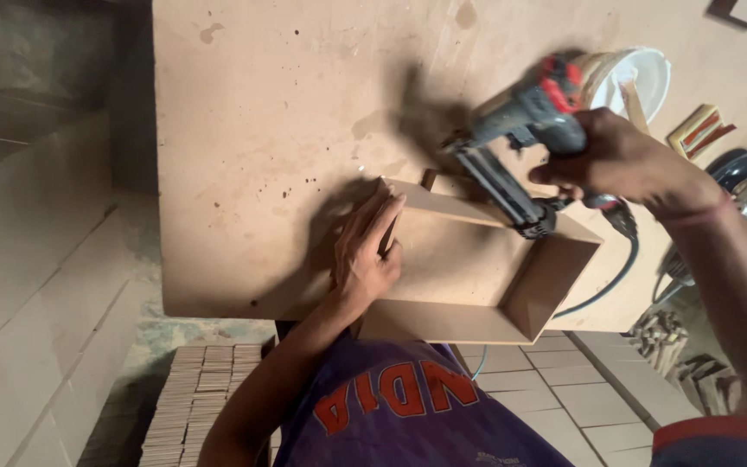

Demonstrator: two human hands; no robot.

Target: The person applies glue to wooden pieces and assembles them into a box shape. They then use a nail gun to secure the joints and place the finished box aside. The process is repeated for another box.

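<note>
At the near edge of the bench (pixel 261 130), the left hand (pixel 365 255) is pressing flat on the corner of a stiff, light-looking wooden box frame (pixel 512 298), grip open, while the right hand (pixel 620 160) is gripping a heavier nail gun (pixel 520 147) by its handle.

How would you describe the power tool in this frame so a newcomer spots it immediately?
Start at the big tan workbench and find the open wooden box frame near its front edge. Above the frame's far wall, the right hand grips a nail gun. It alone is dark grey with a red cap, a long magazine and a trailing hose.
</note>
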